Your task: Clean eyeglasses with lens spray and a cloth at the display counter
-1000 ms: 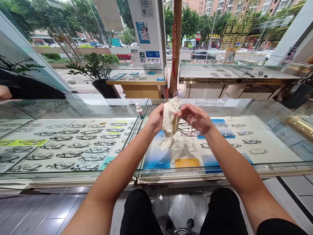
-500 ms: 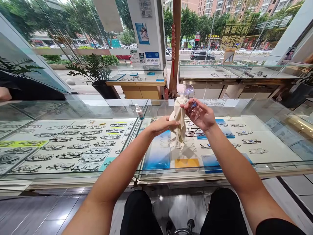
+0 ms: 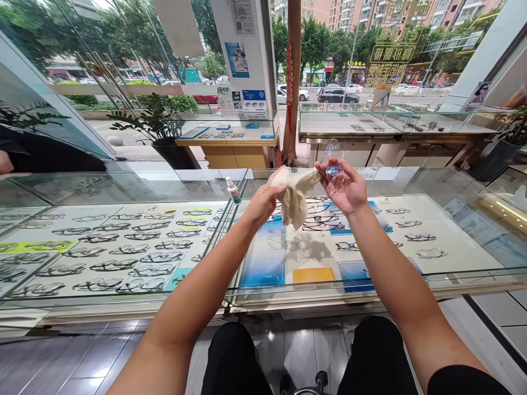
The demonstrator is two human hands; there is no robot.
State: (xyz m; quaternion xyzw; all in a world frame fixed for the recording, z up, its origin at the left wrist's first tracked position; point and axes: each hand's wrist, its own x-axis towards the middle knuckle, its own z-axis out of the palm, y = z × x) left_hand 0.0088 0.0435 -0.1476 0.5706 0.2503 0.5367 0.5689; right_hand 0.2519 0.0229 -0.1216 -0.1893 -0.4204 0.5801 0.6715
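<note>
At the far left edge of the glass worktop [image 3: 123,299], rows of spectacle frames [image 3: 111,241] lie in the case under the glass. Near the middle of the worktop, toward its back edge, 1 small white spray bottle [image 3: 233,190] stands upright on the glass, just left of the left hand [image 3: 263,202]. That hand is raised above the worktop with its fingers closed on a cream cloth [image 3: 295,202]. The cloth is bunched at the fist and hangs down loose in the air between the 2 hands. Its upper edge stretches across toward the right thumb. The right hand [image 3: 349,191] is also held clear of the glass. It pinches a pair of glasses [image 3: 333,164] between thumb and fingertips, and 1 clear round lens stands above the fingers.
</note>
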